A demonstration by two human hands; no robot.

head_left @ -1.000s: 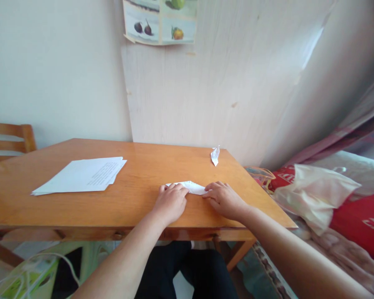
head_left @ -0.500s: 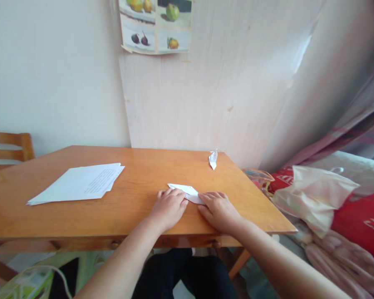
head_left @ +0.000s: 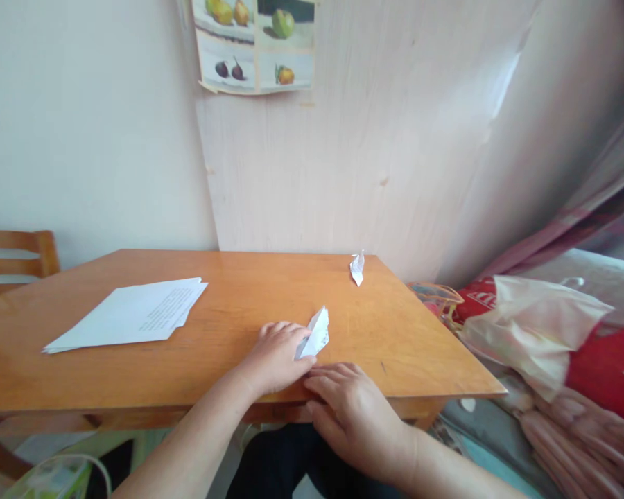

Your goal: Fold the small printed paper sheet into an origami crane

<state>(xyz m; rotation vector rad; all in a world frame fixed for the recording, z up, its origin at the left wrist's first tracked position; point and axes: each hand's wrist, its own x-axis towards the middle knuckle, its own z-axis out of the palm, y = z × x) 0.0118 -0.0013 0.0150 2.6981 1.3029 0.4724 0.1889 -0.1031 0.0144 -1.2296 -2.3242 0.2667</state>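
A folded piece of white paper (head_left: 317, 333) stands tilted up over the wooden table, with faint print on its surface. My left hand (head_left: 281, 357) is closed on its left and lower side, thumb in front and fingers behind. Close by at the table's front edge is my right hand (head_left: 351, 409), its fingers extended toward the paper's lower end and its thumb held apart below them. Whether those right fingertips touch the paper cannot be made out. Farther back on the table rests a small folded paper figure (head_left: 358, 268) with a pointed lower end.
A stack of white sheets (head_left: 127, 315), the top one printed, lies at the left of the table (head_left: 244, 284). Beyond the right edge are a cream bag (head_left: 535, 326) and a red bag (head_left: 613, 374). A wooden chair (head_left: 46, 253) stands at far left.
The folded paper has turned from lying flat to tilted upright, in my left hand. My right hand has left the paper's right end and come back toward the table's front edge.
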